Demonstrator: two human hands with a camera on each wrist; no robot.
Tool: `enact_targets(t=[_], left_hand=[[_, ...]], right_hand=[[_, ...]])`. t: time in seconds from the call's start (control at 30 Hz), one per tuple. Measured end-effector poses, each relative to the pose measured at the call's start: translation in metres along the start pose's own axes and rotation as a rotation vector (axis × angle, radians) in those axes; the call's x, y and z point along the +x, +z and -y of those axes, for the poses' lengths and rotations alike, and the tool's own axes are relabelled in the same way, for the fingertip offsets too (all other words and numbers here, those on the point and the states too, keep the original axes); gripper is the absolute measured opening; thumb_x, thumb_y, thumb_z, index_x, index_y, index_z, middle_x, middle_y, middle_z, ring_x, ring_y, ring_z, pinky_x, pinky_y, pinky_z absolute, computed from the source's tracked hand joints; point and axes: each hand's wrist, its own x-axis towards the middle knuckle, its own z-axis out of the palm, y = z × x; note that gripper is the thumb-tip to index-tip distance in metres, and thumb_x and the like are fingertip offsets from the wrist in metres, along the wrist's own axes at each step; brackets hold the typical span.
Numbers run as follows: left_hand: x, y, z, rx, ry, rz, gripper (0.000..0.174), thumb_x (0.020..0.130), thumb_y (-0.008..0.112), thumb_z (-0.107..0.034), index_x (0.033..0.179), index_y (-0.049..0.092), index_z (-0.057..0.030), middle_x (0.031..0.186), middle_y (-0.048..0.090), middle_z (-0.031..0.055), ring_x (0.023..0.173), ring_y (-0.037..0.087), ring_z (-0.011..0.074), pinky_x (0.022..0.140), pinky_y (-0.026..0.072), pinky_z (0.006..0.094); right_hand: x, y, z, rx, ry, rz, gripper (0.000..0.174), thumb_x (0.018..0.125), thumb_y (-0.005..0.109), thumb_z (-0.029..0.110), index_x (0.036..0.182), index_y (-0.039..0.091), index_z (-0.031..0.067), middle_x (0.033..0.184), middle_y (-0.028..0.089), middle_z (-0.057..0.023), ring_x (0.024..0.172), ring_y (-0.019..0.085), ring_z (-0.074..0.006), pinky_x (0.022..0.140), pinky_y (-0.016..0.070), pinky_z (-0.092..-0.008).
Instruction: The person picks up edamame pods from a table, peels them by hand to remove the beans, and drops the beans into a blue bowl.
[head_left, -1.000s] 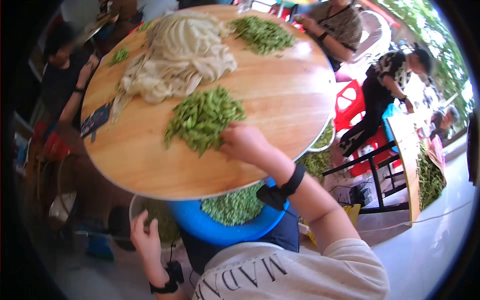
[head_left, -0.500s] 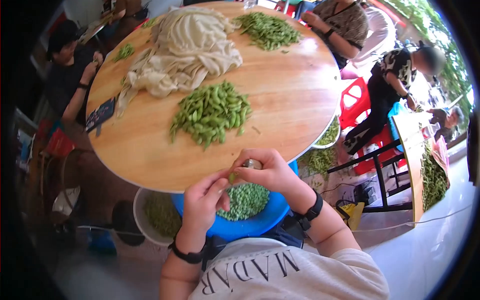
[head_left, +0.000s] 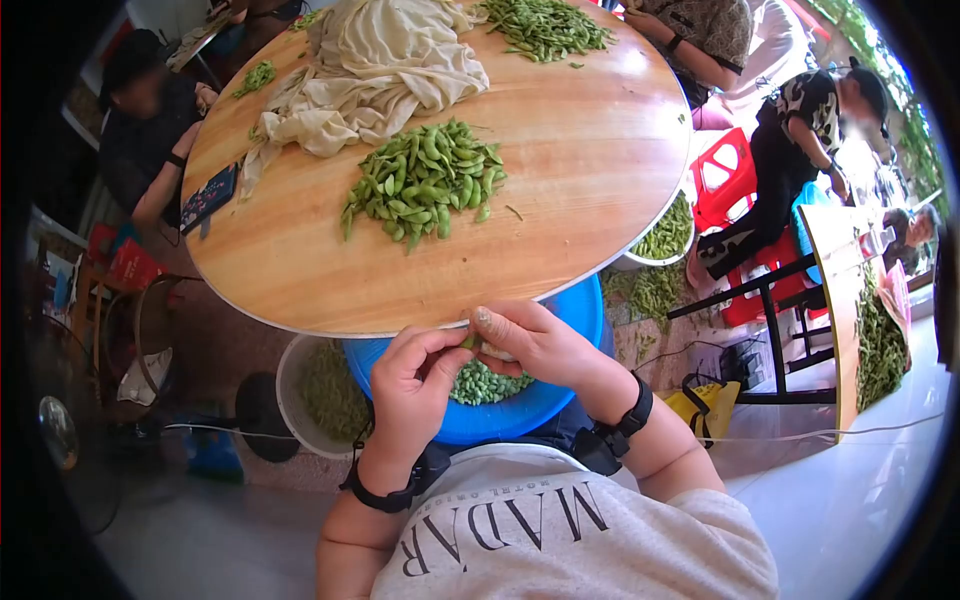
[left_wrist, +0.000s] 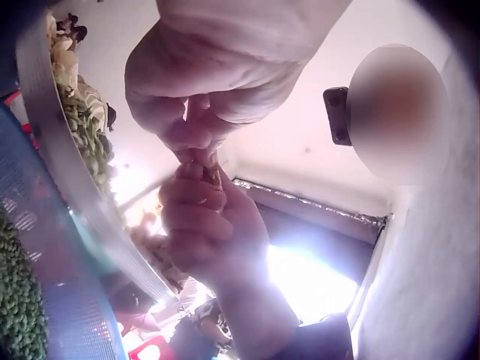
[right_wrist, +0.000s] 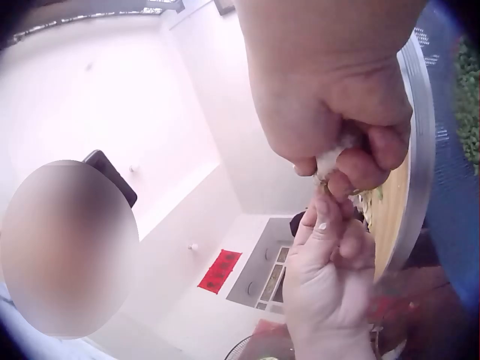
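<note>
Just past the round table's near edge, my left hand [head_left: 405, 380] and right hand [head_left: 545, 345] meet fingertip to fingertip. Between them they pinch a green soybean pod [head_left: 469, 342], mostly hidden by the fingers. A whitish object [right_wrist: 328, 160] shows among the right hand's curled fingers in the right wrist view; I cannot tell what it is. Below the hands sits a blue basin [head_left: 592, 315] holding shelled green beans [head_left: 485, 384]. On the wooden table [head_left: 580, 190] lies a heap of whole pods [head_left: 425, 180], beyond both hands.
A crumpled cream cloth [head_left: 390, 75] covers the table's far left part, with a dark phone [head_left: 209, 198] near it. Another pod pile [head_left: 550, 25] lies at the back. A pale bucket [head_left: 290, 390] stands left of the basin. Other people sit and stand around.
My right hand has come back from the pod heap to meet the left hand, which rose from beside the basin. Both now pinch a pod. The head view has shifted slightly.
</note>
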Motion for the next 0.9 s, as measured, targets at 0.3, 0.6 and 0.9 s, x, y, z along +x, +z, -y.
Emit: enact_targets(t=[0.3, 0.6, 0.9], left_hand=[[-0.007, -0.001, -0.005, 0.185, 0.098, -0.041, 0.013, 0.07, 0.067, 0.005, 0.081, 0.061, 0.0019, 0.072, 0.06, 0.0109, 0.063, 0.059, 0.0188, 0.056, 0.0462, 0.0256], [-0.014, 0.0, 0.006, 0.155, 0.148, -0.073, 0.008, 0.075, 0.063, 0.006, 0.082, 0.06, 0.0028, 0.074, 0.057, 0.0057, 0.052, 0.052, 0.0081, 0.045, 0.0416, 0.0196], [-0.017, 0.004, 0.008, 0.027, -0.019, -0.107, 0.007, 0.077, 0.063, 0.003, 0.083, 0.06, 0.0025, 0.071, 0.057, 0.0051, 0.051, 0.051, 0.008, 0.043, 0.0404, 0.0202]], right_hand=[[-0.001, 0.008, 0.0, -0.038, 0.01, -0.041, 0.032, 0.093, 0.046, 0.024, 0.071, 0.048, 0.0013, 0.055, 0.042, 0.0015, 0.048, 0.041, -0.0065, 0.042, 0.032, -0.0215], [-0.004, 0.013, -0.001, 0.085, 0.068, -0.05, 0.029, 0.092, 0.047, 0.024, 0.074, 0.05, 0.0011, 0.055, 0.042, 0.0023, 0.049, 0.04, -0.0057, 0.042, 0.0314, -0.0205], [-0.003, 0.021, -0.012, -0.091, -0.038, -0.148, 0.027, 0.093, 0.046, 0.023, 0.075, 0.05, 0.0017, 0.056, 0.043, 0.0015, 0.05, 0.04, -0.0055, 0.044, 0.0323, -0.0204]])
